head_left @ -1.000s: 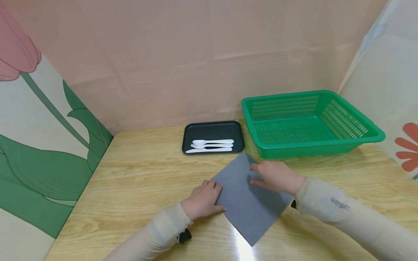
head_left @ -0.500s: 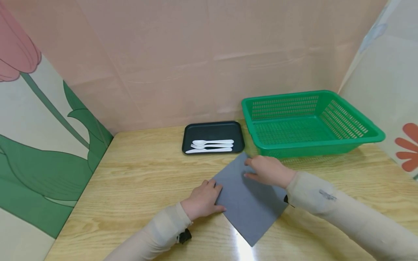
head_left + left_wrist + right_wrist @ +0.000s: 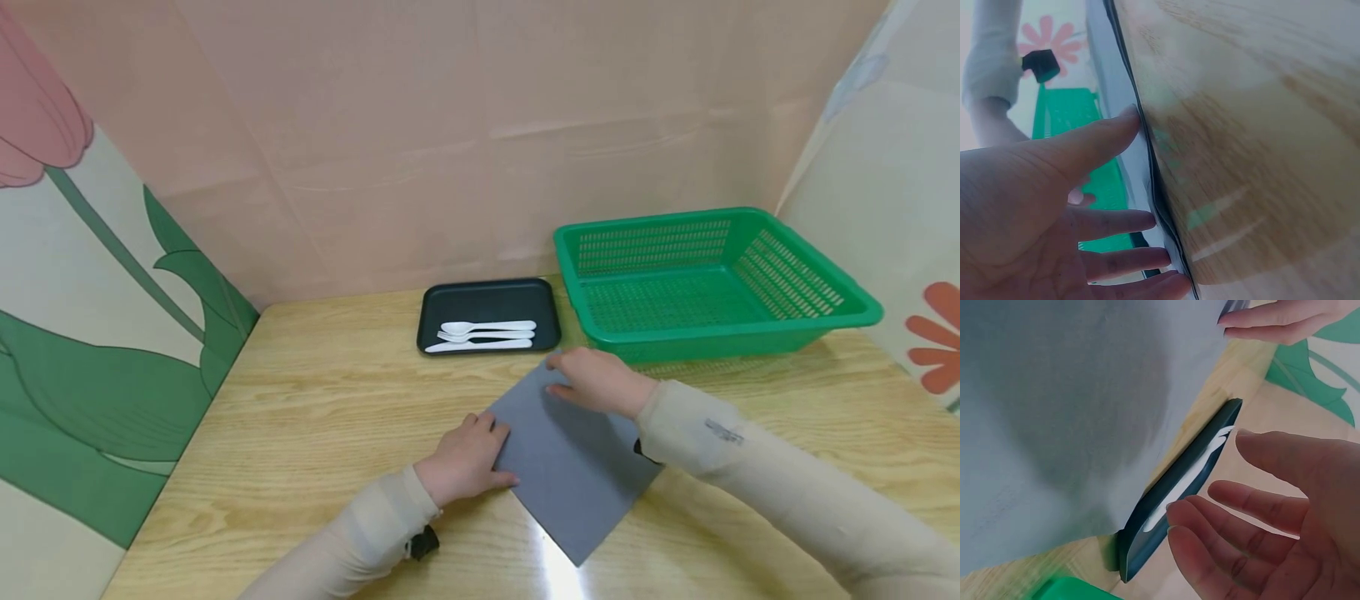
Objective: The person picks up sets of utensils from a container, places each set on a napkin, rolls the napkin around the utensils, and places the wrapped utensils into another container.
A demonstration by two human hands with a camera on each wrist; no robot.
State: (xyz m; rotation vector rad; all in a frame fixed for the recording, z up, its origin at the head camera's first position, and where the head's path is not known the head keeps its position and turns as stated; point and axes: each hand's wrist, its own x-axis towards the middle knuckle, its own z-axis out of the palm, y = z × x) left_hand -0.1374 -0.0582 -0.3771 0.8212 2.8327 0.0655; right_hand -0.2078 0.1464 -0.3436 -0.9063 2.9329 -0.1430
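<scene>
A grey folded sheet, seemingly cloth (image 3: 566, 475), lies turned cornerwise on the wooden table. Its thin layered edge shows in the left wrist view. My left hand (image 3: 465, 458) rests at its left edge, thumb and fingertips on the sheet and fingers spread. Over the sheet's far corner is my right hand (image 3: 603, 382), its fingers loosely bent. The right wrist view shows nothing between the fingers of that right hand (image 3: 1272, 519), which appears raised off the grey surface. Beyond the far corner stands a black tray (image 3: 480, 300) with a white spoon (image 3: 495, 326), fork (image 3: 495, 336) and knife (image 3: 480, 345).
A green perforated basket (image 3: 675, 335) stands at the back right, close to the tray. A pink-beige sheet (image 3: 375, 150) hangs behind the table (image 3: 315, 392). Flower-patterned panels (image 3: 97, 333) flank both sides.
My right hand has slid left and slightly away across the grey sheet, toward its far corner. The left hand, sheet, tray and basket have stayed in place.
</scene>
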